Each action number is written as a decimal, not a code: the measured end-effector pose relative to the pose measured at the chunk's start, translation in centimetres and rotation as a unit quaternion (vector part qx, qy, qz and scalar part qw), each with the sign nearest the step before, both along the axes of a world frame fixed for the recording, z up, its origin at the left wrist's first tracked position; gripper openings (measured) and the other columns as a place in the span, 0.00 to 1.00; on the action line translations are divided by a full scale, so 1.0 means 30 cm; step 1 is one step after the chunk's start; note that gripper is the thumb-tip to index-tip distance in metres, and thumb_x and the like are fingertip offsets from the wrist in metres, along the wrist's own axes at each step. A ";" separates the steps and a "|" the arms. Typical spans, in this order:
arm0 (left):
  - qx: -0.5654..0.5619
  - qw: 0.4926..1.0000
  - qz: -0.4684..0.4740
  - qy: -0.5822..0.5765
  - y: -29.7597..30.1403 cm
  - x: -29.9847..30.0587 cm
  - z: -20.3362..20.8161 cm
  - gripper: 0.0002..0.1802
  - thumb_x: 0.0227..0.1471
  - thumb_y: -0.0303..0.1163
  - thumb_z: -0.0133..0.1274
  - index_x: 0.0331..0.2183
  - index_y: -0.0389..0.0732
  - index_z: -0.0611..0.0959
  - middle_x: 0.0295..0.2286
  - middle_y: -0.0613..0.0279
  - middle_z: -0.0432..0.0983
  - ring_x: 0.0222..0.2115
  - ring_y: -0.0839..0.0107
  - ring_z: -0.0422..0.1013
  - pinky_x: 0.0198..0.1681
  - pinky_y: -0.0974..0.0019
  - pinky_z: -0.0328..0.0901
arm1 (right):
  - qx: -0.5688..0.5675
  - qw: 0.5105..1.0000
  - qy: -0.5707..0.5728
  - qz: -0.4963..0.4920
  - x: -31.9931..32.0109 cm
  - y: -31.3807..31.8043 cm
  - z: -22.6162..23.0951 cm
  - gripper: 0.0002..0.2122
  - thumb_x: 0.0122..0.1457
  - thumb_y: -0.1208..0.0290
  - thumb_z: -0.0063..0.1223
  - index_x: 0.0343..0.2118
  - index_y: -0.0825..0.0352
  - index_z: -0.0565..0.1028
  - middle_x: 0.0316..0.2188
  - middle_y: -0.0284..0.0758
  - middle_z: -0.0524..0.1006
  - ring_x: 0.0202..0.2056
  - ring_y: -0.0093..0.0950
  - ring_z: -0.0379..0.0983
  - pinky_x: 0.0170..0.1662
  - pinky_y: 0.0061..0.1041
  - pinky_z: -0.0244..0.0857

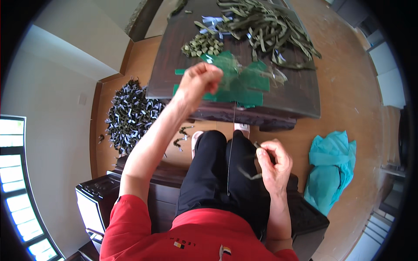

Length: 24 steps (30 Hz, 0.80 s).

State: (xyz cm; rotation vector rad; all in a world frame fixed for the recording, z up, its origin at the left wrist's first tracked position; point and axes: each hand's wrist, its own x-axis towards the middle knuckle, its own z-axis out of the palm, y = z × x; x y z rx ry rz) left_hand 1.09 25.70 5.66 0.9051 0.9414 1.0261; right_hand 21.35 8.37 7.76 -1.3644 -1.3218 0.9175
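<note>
My left hand [200, 81] is raised over the near left part of the dark table, its fingers curled and pressed together. Whatever it pinches, if anything, cannot be made out. Between thumb and forefinger, my right hand [275, 164] holds an olive fabric strip [250, 175] above my right thigh; a thin end of it hangs blurred to the left. A long thin metal rod or wire [231, 150] runs from the table's near edge down over my lap, left of my right hand. Green tape [237, 85] covers the tabletop beside my left hand.
On the dark table [172, 50] lie a heap of olive strips [270, 32] and a cluster of small rolled olive pieces [202, 45]. A pile of dark pieces with pale ends [133, 113] stands on the floor at left. A turquoise bag [328, 172] lies at right.
</note>
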 end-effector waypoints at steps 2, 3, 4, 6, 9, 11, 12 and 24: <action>-0.052 0.994 -0.043 -0.083 -0.181 0.058 0.029 0.05 0.53 0.28 0.53 0.32 0.37 0.78 0.21 0.64 0.72 0.19 0.78 0.66 0.23 0.77 0.61 | 0.017 1.000 -0.001 0.012 -0.002 -0.017 0.012 0.04 0.50 0.84 0.51 0.28 0.69 0.72 0.21 0.29 0.69 0.19 0.17 0.58 0.20 0.15 0.52; -0.099 0.980 -0.072 -0.158 -0.274 0.064 0.035 0.06 0.54 0.28 0.53 0.34 0.36 0.79 0.23 0.63 0.73 0.19 0.79 0.66 0.24 0.77 0.63 | 0.024 0.999 0.002 0.024 -0.012 -0.046 0.018 0.04 0.50 0.84 0.51 0.28 0.69 0.72 0.21 0.29 0.69 0.19 0.18 0.58 0.20 0.15 0.52; -0.106 0.978 -0.073 -0.162 -0.348 0.068 0.032 0.06 0.54 0.28 0.53 0.34 0.36 0.79 0.23 0.63 0.73 0.19 0.79 0.66 0.24 0.77 0.63 | 0.016 1.000 -0.001 0.022 -0.022 -0.076 0.025 0.04 0.50 0.84 0.51 0.28 0.69 0.72 0.21 0.29 0.69 0.19 0.18 0.58 0.20 0.15 0.52; -0.149 0.960 -0.096 -0.218 -0.477 0.076 0.028 0.07 0.55 0.28 0.53 0.35 0.36 0.79 0.23 0.63 0.73 0.20 0.79 0.66 0.24 0.78 0.63 | 0.014 1.000 0.015 0.022 -0.043 -0.132 0.045 0.04 0.50 0.84 0.52 0.28 0.69 0.72 0.21 0.29 0.70 0.20 0.18 0.59 0.21 0.15 0.53; -0.189 0.935 -0.119 -0.276 -0.598 0.077 0.024 0.07 0.57 0.29 0.52 0.36 0.35 0.79 0.23 0.63 0.73 0.20 0.79 0.66 0.24 0.78 0.63 | 0.013 0.999 0.027 0.022 -0.059 -0.207 0.062 0.04 0.49 0.84 0.52 0.27 0.69 0.72 0.21 0.29 0.70 0.20 0.18 0.60 0.21 0.15 0.55; -0.192 0.921 -0.143 -0.309 -0.652 0.071 0.018 0.08 0.57 0.31 0.52 0.35 0.36 0.78 0.23 0.63 0.73 0.21 0.80 0.67 0.25 0.78 0.63 | 0.031 0.999 0.011 0.040 -0.064 -0.248 0.068 0.04 0.51 0.85 0.52 0.29 0.70 0.72 0.22 0.29 0.69 0.20 0.17 0.59 0.22 0.14 0.53; -0.193 0.913 -0.155 -0.324 -0.676 0.068 0.016 0.08 0.57 0.31 0.52 0.35 0.36 0.78 0.23 0.63 0.73 0.21 0.80 0.67 0.25 0.79 0.63 | 0.041 0.998 0.004 0.049 -0.067 -0.267 0.073 0.04 0.51 0.85 0.51 0.29 0.70 0.72 0.22 0.29 0.68 0.20 0.17 0.58 0.23 0.14 0.52; -0.176 0.929 -0.145 -0.292 -0.814 0.052 0.068 0.10 0.57 0.33 0.52 0.33 0.35 0.77 0.21 0.64 0.71 0.20 0.79 0.64 0.22 0.76 0.58 | 0.073 0.993 -0.058 0.067 -0.087 -0.378 0.119 0.03 0.50 0.84 0.52 0.27 0.70 0.72 0.21 0.29 0.68 0.19 0.17 0.57 0.23 0.15 0.51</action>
